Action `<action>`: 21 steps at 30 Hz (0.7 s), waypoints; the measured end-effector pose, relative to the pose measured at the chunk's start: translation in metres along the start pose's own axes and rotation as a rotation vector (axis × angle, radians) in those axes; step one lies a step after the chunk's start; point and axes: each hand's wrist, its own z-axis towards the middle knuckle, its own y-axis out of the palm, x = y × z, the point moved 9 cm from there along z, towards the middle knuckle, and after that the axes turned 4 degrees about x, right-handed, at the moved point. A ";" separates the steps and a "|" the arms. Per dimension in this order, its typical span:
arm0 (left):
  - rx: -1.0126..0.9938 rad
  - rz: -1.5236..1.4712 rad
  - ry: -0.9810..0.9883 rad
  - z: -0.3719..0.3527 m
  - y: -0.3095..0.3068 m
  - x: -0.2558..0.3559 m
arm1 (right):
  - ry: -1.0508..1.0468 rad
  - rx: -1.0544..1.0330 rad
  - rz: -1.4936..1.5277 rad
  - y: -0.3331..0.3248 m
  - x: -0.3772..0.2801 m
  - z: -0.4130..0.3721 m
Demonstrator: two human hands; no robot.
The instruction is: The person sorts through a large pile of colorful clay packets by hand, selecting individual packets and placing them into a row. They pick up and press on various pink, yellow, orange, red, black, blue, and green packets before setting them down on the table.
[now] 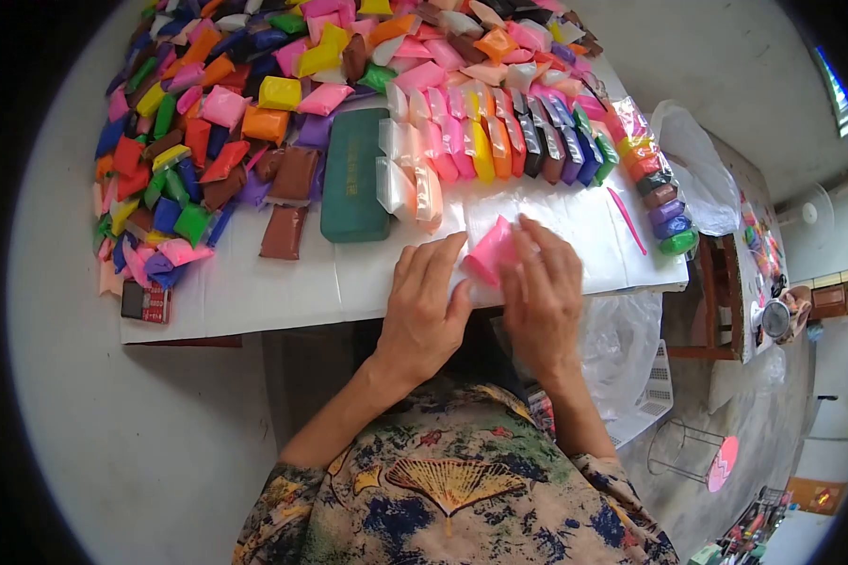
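Note:
A small pink clay-like packet in clear film lies between my hands near the table's front edge. My right hand has its fingers over the packet's right side and seems to grip it; part of the packet is hidden under them. On the other side, my left hand is open, fingers curved and thumb apart, close to the packet with nothing in it. Just beyond stands a row of packets sorted by colour, from white through pink, yellow and orange to dark ones. A dark green case props its left end.
Many loose coloured packets are heaped across the back and left of the white table. A pink stick lies at right beside a bagged column of packets. Plastic bags and a stool are beyond the edge.

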 end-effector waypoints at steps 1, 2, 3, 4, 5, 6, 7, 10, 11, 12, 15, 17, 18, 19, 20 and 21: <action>0.002 0.013 0.018 -0.002 -0.001 -0.001 | -0.070 -0.044 0.022 0.004 -0.010 -0.002; 0.003 0.025 0.036 -0.005 -0.001 -0.002 | -0.084 -0.154 0.068 0.018 -0.012 -0.010; 0.005 0.037 0.053 -0.006 -0.001 -0.003 | -0.088 -0.164 0.068 0.023 -0.012 -0.013; 0.007 0.053 0.064 -0.006 0.000 -0.002 | -0.093 -0.174 0.067 0.027 -0.013 -0.015; 0.009 0.069 0.073 -0.006 0.001 -0.001 | -0.099 -0.185 0.067 0.029 -0.012 -0.017; 0.010 0.086 0.080 -0.006 0.003 0.000 | -0.101 -0.186 0.075 0.031 -0.012 -0.018; 0.015 0.103 0.083 -0.006 0.002 0.002 | -0.102 -0.187 0.083 0.031 -0.011 -0.020; 0.023 0.152 0.093 -0.001 0.005 0.008 | -0.109 -0.188 0.103 0.031 -0.010 -0.019; 0.020 0.169 0.094 0.000 0.006 0.009 | -0.113 -0.186 0.108 0.030 -0.010 -0.018; 0.018 0.188 0.098 0.002 0.008 0.009 | -0.109 -0.185 0.132 0.030 -0.008 -0.017; 0.015 0.222 0.096 0.005 0.011 0.008 | -0.087 -0.164 0.246 0.026 -0.001 -0.016; 0.023 0.247 0.105 0.005 0.013 0.007 | -0.050 -0.136 0.372 0.021 0.006 -0.018; 0.026 0.258 0.108 0.005 0.014 0.007 | 0.016 -0.097 0.389 0.016 0.011 -0.019; 0.033 0.263 0.120 0.005 0.014 0.009 | 0.084 -0.059 0.405 0.010 0.015 -0.021; 0.040 0.268 0.130 0.004 0.013 0.010 | 0.152 -0.022 0.420 0.005 0.019 -0.024; 0.047 0.272 0.139 0.004 0.013 0.010 | 0.118 -0.009 0.338 0.002 0.020 -0.026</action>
